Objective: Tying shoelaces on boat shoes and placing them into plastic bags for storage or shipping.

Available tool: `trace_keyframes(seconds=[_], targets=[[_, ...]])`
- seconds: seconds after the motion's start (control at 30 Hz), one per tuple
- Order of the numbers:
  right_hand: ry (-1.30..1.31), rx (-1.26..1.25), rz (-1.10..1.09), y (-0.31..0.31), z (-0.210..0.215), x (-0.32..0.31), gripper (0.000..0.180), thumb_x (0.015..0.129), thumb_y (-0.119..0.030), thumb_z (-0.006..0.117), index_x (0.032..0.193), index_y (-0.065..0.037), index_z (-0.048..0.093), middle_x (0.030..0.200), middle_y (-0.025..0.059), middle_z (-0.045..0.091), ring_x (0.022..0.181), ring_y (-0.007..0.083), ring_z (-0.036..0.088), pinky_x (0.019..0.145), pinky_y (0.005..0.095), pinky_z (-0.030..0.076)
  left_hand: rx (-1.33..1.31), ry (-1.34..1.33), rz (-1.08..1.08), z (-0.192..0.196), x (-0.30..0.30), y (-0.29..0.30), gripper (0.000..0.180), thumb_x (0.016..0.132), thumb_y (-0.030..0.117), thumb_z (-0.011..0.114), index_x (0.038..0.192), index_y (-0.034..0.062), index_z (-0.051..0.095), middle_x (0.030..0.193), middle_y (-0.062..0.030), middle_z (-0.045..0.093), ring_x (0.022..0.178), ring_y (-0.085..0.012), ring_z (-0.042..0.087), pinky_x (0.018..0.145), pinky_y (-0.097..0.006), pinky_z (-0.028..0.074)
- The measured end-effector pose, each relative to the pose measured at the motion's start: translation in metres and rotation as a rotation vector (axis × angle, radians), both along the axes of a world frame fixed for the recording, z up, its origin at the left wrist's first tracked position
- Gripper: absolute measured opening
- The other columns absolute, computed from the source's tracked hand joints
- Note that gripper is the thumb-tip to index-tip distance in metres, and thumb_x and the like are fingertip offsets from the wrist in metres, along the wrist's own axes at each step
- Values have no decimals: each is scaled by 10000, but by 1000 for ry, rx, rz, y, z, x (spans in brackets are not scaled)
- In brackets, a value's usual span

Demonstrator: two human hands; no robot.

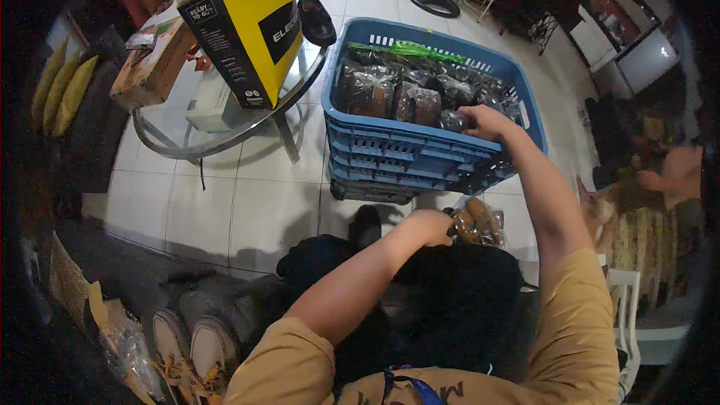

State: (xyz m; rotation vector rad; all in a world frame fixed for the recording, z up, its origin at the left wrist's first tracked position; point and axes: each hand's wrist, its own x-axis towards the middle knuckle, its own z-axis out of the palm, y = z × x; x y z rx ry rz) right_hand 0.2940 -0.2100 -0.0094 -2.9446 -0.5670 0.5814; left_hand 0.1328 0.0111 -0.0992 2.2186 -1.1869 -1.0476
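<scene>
A blue plastic crate (420, 139) stands on the floor in front of me, filled with dark and brown items wrapped in clear plastic. My right hand (487, 122) reaches over its near rim at the right, fingers closed around a small dark plastic-wrapped packet (453, 120). Bright green plastic (427, 51) lies along the far side of the contents. Above my lap, my left hand (430, 228) is closed at the end of a clear plastic bag (480, 223) holding brown rounded items; its fingertips are partly hidden.
To the left, a glass-topped round table (176, 151) carries a yellow and black box (251, 30) and a cardboard carton (150, 64). A pair of shoes (191, 349) lies at lower left. Another person's hand (671, 180) shows at the right, near a white chair (626, 307).
</scene>
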Motion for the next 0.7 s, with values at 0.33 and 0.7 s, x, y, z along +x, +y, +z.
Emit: trace_keyframes(seconds=[0.33,0.7], targets=[[-349,470,-193,-47,143,-48,486,928,-192,761,1348,-7,603,1153,91,715,1054,146,649,896,304,526,-419,43,124,33,27,11,488,972,437,660,1286,63,679,1221,-169,711,1113,-343,687,975,-444,524],[-198,2029,-889,51,77,-206,660,1029,-526,569,1455,-26,505,1379,92,628,1235,235,611,1085,398,467,-1496,608,752,89,17,28,495,1059,422,548,1336,12,565,1125,-110,673,1032,-229,671,968,-374,521]])
